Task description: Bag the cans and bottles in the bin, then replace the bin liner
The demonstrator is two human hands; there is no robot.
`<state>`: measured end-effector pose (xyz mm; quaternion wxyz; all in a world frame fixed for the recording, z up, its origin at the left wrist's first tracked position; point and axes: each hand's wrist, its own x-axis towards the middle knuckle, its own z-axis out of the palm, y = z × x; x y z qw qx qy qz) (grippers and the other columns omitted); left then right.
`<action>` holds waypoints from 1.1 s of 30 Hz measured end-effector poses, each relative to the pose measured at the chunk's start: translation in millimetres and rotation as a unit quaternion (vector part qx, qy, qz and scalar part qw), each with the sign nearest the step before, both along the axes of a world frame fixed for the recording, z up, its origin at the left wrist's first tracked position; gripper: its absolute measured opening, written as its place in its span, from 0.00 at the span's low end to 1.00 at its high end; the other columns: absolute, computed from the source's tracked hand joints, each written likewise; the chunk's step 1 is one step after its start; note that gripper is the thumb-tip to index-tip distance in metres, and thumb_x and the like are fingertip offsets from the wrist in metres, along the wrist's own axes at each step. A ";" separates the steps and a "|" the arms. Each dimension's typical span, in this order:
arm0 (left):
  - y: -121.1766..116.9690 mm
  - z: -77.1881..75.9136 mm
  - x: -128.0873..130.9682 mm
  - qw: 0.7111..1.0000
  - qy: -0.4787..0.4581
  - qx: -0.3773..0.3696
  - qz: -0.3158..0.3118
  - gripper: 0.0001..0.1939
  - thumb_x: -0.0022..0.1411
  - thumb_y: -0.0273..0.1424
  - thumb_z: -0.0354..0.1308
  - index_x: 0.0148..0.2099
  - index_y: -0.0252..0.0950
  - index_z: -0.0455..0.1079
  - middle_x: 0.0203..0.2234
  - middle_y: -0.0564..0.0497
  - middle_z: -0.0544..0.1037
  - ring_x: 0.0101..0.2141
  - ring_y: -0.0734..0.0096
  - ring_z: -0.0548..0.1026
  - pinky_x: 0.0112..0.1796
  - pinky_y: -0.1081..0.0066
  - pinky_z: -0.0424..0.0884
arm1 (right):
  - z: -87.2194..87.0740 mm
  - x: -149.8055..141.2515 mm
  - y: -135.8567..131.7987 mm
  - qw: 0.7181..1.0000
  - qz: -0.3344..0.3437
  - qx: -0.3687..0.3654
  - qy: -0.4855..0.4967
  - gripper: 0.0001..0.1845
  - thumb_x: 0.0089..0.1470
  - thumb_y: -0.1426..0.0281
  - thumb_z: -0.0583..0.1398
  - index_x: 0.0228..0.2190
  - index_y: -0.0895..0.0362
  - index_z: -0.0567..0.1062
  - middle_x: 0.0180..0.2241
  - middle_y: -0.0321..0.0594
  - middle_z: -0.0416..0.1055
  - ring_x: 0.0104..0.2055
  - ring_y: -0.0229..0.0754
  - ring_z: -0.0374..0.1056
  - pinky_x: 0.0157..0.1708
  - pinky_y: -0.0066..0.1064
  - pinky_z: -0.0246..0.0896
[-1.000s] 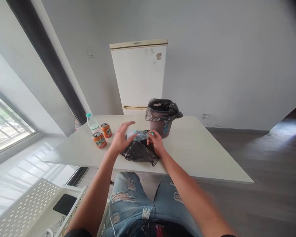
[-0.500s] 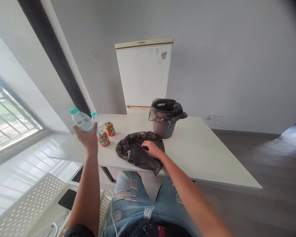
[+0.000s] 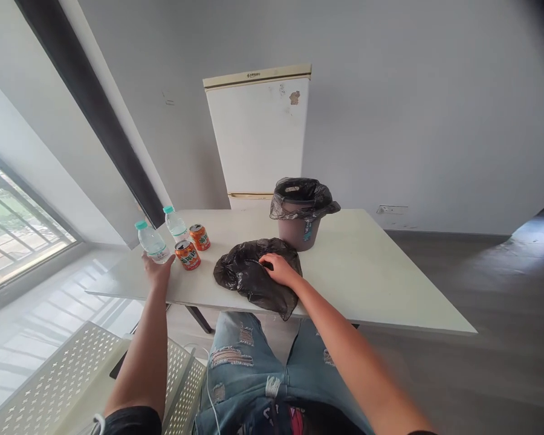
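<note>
My left hand (image 3: 158,269) is wrapped round the lower part of a clear plastic bottle (image 3: 152,241) with a mint-green cap, upright at the table's left side. Behind it stands a second capped bottle (image 3: 174,222). Two orange drink cans, a nearer can (image 3: 187,256) and a farther can (image 3: 200,237), are just to their right. At the front middle of the table lies a full-looking black plastic bag (image 3: 254,275). My right hand (image 3: 278,267) rests on top of it, fingers curled into the plastic. What the bag contains is hidden.
A brown bin (image 3: 294,232) lined with a black bag stands behind the plastic bag on the white table (image 3: 372,278). Beyond is a white fridge (image 3: 258,133). At the lower left is a perforated cream rack (image 3: 63,374); a window (image 3: 18,223) is at far left.
The small bottle that lay between both hands went left in my left hand and now stands beside the other bottle. My right hand let go of it and took hold of the black bag.
</note>
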<state>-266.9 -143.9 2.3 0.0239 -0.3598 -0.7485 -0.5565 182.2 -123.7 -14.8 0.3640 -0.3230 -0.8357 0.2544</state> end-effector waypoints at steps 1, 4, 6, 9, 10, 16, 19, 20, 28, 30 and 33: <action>-6.6 -0.8 0.8 1.000 0.000 0.004 0.021 0.46 0.46 0.36 0.73 0.63 0.32 0.58 0.56 0.34 0.71 0.58 0.42 0.72 0.60 0.43 0.67 | 0.3 0.1 -0.1 1.000 -0.001 -0.001 0.001 0.09 0.60 0.76 0.62 0.40 0.56 0.81 0.39 0.41 0.78 0.43 0.45 0.71 0.48 0.34 0.63; -32.7 -6.6 9.7 0.994 0.008 0.027 0.101 0.39 0.50 0.34 0.69 0.61 0.30 0.60 0.59 0.33 0.68 0.61 0.44 0.67 0.64 0.47 0.62 | 1.1 0.5 -0.5 1.000 0.002 -0.004 0.006 0.10 0.59 0.77 0.61 0.40 0.55 0.81 0.39 0.40 0.78 0.42 0.44 0.70 0.47 0.34 0.61; -51.7 -12.3 23.0 0.989 0.033 0.046 0.137 0.32 0.52 0.33 0.66 0.57 0.29 0.64 0.54 0.35 0.71 0.59 0.44 0.68 0.64 0.46 0.62 | 1.7 0.7 -1.1 1.000 0.004 -0.005 0.014 0.12 0.58 0.78 0.60 0.41 0.55 0.80 0.39 0.39 0.78 0.43 0.44 0.70 0.47 0.33 0.61; -74.1 -18.1 57.5 0.988 0.065 0.066 0.120 0.22 0.56 0.33 0.62 0.53 0.32 0.69 0.46 0.41 0.72 0.51 0.49 0.73 0.58 0.47 0.69 | 3.4 0.5 -2.5 0.999 0.005 -0.009 0.033 0.13 0.57 0.79 0.58 0.39 0.55 0.80 0.38 0.39 0.77 0.43 0.44 0.68 0.48 0.34 0.60; -79.1 -18.3 73.0 0.992 0.073 0.069 0.081 0.18 0.59 0.34 0.60 0.51 0.34 0.70 0.45 0.42 0.72 0.48 0.52 0.74 0.54 0.49 0.72 | 4.3 0.5 -3.1 0.999 0.006 -0.013 0.041 0.13 0.56 0.79 0.58 0.38 0.56 0.80 0.37 0.40 0.76 0.42 0.44 0.68 0.48 0.34 0.60; -88.5 -8.4 182.7 0.904 0.200 -0.041 -0.376 0.33 0.60 0.38 0.66 0.66 0.43 0.68 0.68 0.41 0.63 0.68 0.47 0.64 0.65 0.50 0.65 | 15.2 6.9 -8.9 0.988 0.081 -0.081 0.101 0.07 0.57 0.69 0.60 0.32 0.57 0.79 0.33 0.40 0.76 0.35 0.42 0.69 0.42 0.33 0.64; -77.0 -3.2 222.6 0.836 0.170 -0.083 -0.515 0.33 0.58 0.32 0.64 0.67 0.41 0.68 0.67 0.40 0.68 0.64 0.47 0.69 0.62 0.57 0.68 | 19.6 13.7 -9.8 0.975 0.133 -0.119 0.134 0.16 0.58 0.57 0.64 0.38 0.57 0.81 0.35 0.42 0.78 0.38 0.45 0.74 0.42 0.34 0.68; -69.5 -1.4 231.9 0.836 0.129 -0.071 -0.529 0.27 0.59 0.31 0.62 0.61 0.39 0.73 0.59 0.42 0.75 0.58 0.49 0.74 0.58 0.59 0.71 | 20.2 16.0 -9.1 0.972 0.128 -0.124 0.154 0.20 0.60 0.53 0.62 0.40 0.57 0.80 0.36 0.43 0.78 0.39 0.47 0.74 0.43 0.35 0.69; 7.5 12.1 277.5 0.869 -0.125 0.067 -0.475 0.14 0.54 0.38 0.62 0.40 0.36 0.74 0.35 0.46 0.81 0.37 0.60 0.78 0.42 0.63 0.75 | 11.5 19.3 0.4 0.972 0.060 -0.122 0.189 0.53 0.46 0.48 0.74 0.67 0.53 0.65 0.67 0.50 0.64 0.69 0.56 0.60 0.68 0.45 0.54; 10.2 10.7 283.9 0.868 -0.131 0.076 -0.473 0.14 0.52 0.39 0.64 0.39 0.36 0.74 0.35 0.44 0.82 0.37 0.59 0.78 0.42 0.62 0.75 | 8.4 15.1 1.4 0.977 0.027 -0.119 0.174 0.48 0.43 0.52 0.75 0.62 0.55 0.71 0.60 0.50 0.71 0.64 0.55 0.66 0.67 0.45 0.58; 0.8 7.6 282.4 0.883 -0.121 0.089 -0.444 0.12 0.54 0.37 0.62 0.40 0.37 0.74 0.35 0.48 0.80 0.39 0.60 0.77 0.45 0.64 0.73 | 5.8 12.8 4.7 0.972 -0.047 -0.102 0.204 0.28 0.55 0.55 0.66 0.54 0.55 0.76 0.51 0.44 0.77 0.52 0.49 0.73 0.58 0.42 0.66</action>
